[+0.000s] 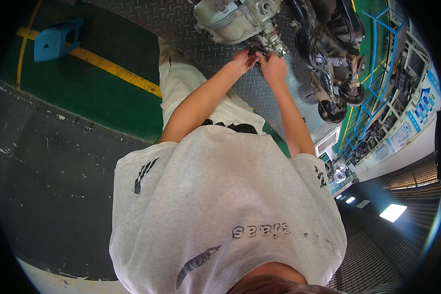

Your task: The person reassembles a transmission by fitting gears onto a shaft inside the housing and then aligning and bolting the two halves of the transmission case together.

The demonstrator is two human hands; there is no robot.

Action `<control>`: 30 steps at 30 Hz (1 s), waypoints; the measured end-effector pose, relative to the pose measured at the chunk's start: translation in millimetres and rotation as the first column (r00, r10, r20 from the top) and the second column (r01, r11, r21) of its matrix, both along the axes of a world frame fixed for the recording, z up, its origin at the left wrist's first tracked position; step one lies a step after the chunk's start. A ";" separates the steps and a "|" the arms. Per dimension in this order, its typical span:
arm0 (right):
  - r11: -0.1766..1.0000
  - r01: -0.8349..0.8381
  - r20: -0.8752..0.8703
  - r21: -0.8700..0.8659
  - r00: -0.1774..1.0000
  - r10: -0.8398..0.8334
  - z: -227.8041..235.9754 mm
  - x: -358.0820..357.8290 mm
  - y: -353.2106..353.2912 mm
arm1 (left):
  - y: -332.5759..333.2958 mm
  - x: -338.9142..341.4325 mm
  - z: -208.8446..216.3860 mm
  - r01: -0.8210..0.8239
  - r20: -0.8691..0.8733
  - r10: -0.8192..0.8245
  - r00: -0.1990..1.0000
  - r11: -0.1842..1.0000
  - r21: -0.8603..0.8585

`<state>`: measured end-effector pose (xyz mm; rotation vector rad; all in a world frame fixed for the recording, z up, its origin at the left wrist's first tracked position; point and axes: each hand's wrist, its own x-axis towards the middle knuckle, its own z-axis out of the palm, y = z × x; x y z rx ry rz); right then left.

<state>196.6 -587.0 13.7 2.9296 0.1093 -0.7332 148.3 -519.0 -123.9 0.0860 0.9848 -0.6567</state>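
A silver-grey cast metal housing point(230, 24), like an engine or gearbox casing, lies on a diamond-patterned metal plate point(174, 14). At its near edge my left hand point(242, 60) has its fingers drawn together around something small and dark that I cannot make out. Close beside it, my right hand point(273, 67) is closed, thumb and fingers meeting at the same spot. Just above the right hand, a knobbly metal fitting point(274, 43) projects from the housing. My fingertips partly cover what they grip.
Right of the housing lie dark, worn suspension or axle parts point(328, 68) with round brake-like ends. A blue plastic stool point(56, 41) stands far left on a green floor point(108, 93) with yellow lines. Blue metal racks point(384, 44) holding parts line the right side.
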 end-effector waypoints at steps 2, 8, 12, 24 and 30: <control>0.999 -0.032 -0.016 0.033 0.999 0.033 2.5 -4.3 0.4 | -2.7 -3.1 -0.8 0.001 -0.018 -0.001 1.000 1.000 -0.009; 0.999 0.049 -0.015 0.022 0.999 -0.049 -4.8 -1.0 -2.3 | 0.7 1.5 6.2 -0.040 -0.003 0.040 0.999 0.998 -0.042; 0.999 -0.039 -0.008 0.024 0.999 0.039 1.4 -7.1 4.9 | 0.2 -3.0 7.9 -0.064 -0.020 0.064 0.998 0.998 -0.020; 1.000 -0.010 -0.017 0.011 1.000 0.010 -12.4 -1.3 -9.4 | -3.6 0.7 -3.6 -0.048 0.021 0.050 0.998 0.994 -0.093; 0.999 -0.041 -0.041 0.024 0.998 0.042 -2.1 -3.4 1.4 | -4.0 -4.2 -8.2 -0.041 -0.004 0.041 0.999 0.998 -0.042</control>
